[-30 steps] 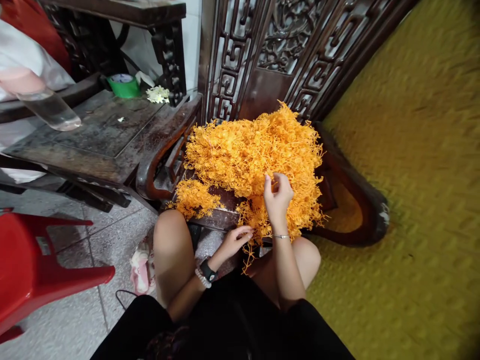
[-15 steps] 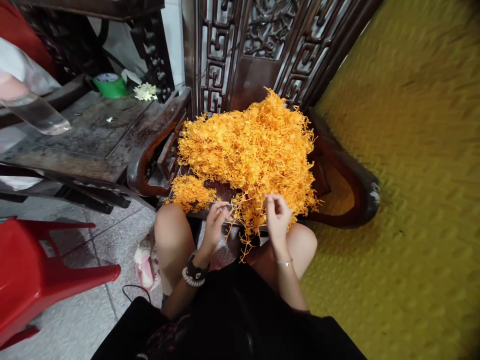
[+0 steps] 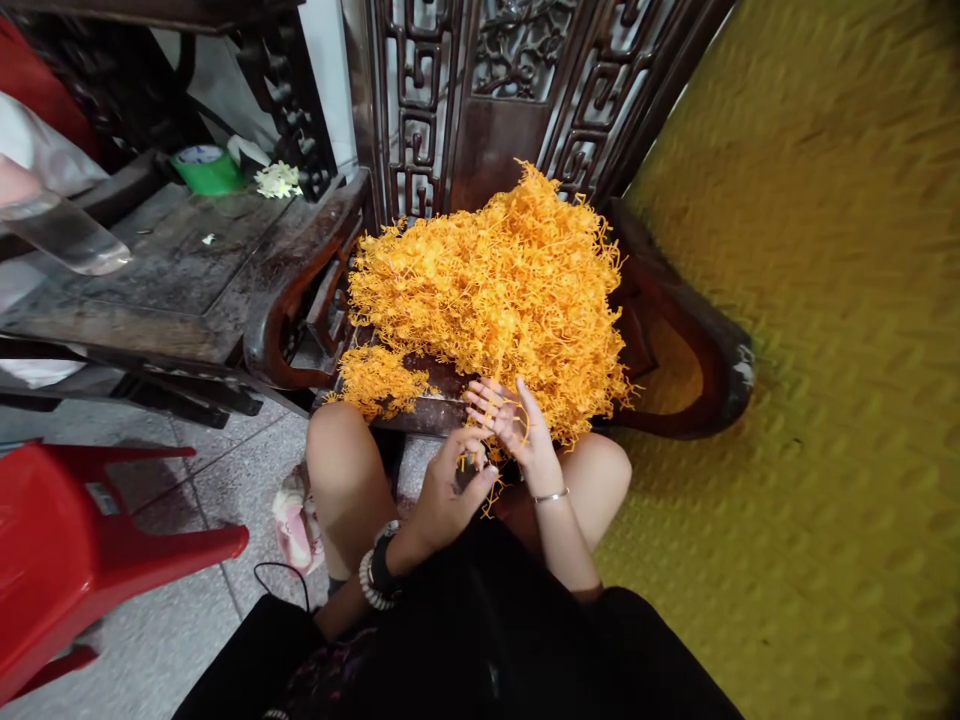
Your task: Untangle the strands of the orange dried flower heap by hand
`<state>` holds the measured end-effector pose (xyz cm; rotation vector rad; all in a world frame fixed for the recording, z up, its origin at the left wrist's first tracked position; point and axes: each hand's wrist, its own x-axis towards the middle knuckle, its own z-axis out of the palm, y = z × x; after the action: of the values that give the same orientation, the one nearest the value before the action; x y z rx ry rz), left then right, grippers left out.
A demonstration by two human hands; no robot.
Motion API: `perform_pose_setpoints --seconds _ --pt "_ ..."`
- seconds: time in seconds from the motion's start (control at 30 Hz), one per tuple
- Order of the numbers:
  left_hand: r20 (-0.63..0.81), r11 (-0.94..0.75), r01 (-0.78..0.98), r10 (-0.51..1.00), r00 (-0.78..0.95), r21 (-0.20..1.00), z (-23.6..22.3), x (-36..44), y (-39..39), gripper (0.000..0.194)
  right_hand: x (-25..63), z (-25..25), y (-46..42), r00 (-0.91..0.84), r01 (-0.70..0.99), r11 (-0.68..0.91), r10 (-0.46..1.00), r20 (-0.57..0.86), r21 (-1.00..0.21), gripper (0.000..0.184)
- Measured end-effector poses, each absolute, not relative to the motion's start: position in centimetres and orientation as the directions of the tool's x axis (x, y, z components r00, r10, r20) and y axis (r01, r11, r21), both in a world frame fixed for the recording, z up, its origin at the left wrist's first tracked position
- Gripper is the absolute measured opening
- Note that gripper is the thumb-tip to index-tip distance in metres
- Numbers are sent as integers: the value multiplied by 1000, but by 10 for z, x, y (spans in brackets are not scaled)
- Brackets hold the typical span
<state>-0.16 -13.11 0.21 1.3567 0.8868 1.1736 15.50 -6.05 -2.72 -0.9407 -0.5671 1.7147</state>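
A large heap of thin, branching orange plastic-looking strands [image 3: 487,290] covers the seat of a dark carved wooden chair [image 3: 495,140]. In front of it on the left lies a smaller orange bunch [image 3: 379,380]. Before my knees, my left hand [image 3: 454,490] curls its fingers and thumb around part of an orange strand, partly hidden by the fingers. My right hand [image 3: 517,425] is turned palm up, fingers stretched out, and a looped orange strand lies across it. Loose ends of strand dangle beneath both hands.
A dark wooden table [image 3: 172,270] on the left bears green tape [image 3: 208,172] and pale flowers [image 3: 278,180]. Another person's hand [image 3: 15,183] there holds a clear bottle [image 3: 71,235]. A red plastic stool [image 3: 52,550] stands at lower left; a yellow textured surface [image 3: 825,300] fills the right.
My hands have come together; the left moved right and lower. My right hand has gone from a pinch to spread fingers, palm up. The view has shifted slightly.
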Motion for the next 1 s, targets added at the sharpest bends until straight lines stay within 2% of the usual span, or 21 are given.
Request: perform_pose_setpoints --seconds 0.1,0.23,0.37,0.47,0.53,0.63,0.77,0.83,0.9,1.0 --pt "228 -249 19 915 334 968 4 -4 -139 40 162 -26 -48 -106 -610 -291 952 -288 -737 43" --pt "314 -380 79 850 422 922 1 -8 -141 43 168 -26 -39 -36 -625 -225 965 -260 -747 44" --pt "190 -335 109 740 645 936 -2 -20 -132 39 164 -29 -40 92 -515 -130 974 -205 -847 30" --pt "57 -198 90 632 773 976 -4 -35 -113 29 157 -31 -48 235 -429 -58 956 -173 -901 28" --pt "22 -57 26 700 714 998 -8 -39 -95 36 153 -31 -57 302 -383 -24 941 -150 -923 28" --pt "-47 139 -155 874 484 978 -18 -23 -63 28 152 -27 -71 390 -253 15 917 -88 -967 30" --pt "-108 207 -184 891 442 961 -39 29 -20 18 159 -16 -79 443 -182 66 897 -21 -981 27" --pt "-80 177 -223 919 386 959 -45 56 -1 18 165 -8 -76 447 -192 104 894 8 -976 26" --pt "-94 190 -261 935 341 946 -46 79 20 19 173 5 -72 451 -169 151 890 59 -974 26" --pt "-110 188 -261 952 286 947 -33 103 59 21 185 38 -71 468 -49 233 864 183 -971 27"
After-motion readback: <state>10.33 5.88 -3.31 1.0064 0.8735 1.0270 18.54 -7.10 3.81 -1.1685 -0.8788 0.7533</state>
